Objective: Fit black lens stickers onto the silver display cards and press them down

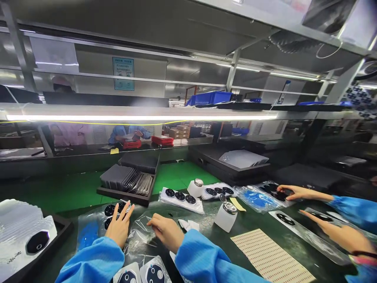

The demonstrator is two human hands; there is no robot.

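Note:
My left hand has its fingers spread over a clear plastic sheet with round black pieces, which resemble camera-lens covers. Beside it lies crumpled clear plastic film, with the bent fingers of my right hand pinched at its edge. A blue patch shows through the bag left of my left hand. Below both hands are white pieces with large black discs, cut off by the frame. A scrap of white paper sits just right of my right hand.
Dispenser bottles with metal tops stand right of centre, near a sticker sheet. Behind is a black tray of dark panels. White panels fill the left. A co-worker's hands work at right. A lit shelf crosses overhead.

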